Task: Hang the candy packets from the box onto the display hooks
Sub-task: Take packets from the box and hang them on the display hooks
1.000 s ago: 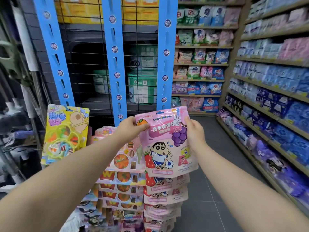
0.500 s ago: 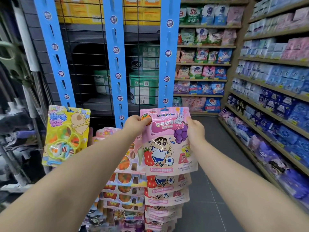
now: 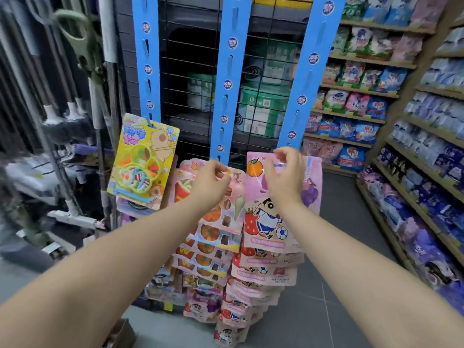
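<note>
Pink packet [image 3: 271,222] hangs topmost on the right strip [image 3: 310,71], above identical packets [image 3: 266,275]. Right hand [image 3: 283,182] curls at its header, likely seating the hook hole; grip cannot be told. Left hand [image 3: 211,184] loosely curled, holding nothing.

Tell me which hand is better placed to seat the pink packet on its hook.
Probably right. The right hand is at the top edge of the pink packet, just below the right blue strip; the left hand is over the middle column packets.
</note>
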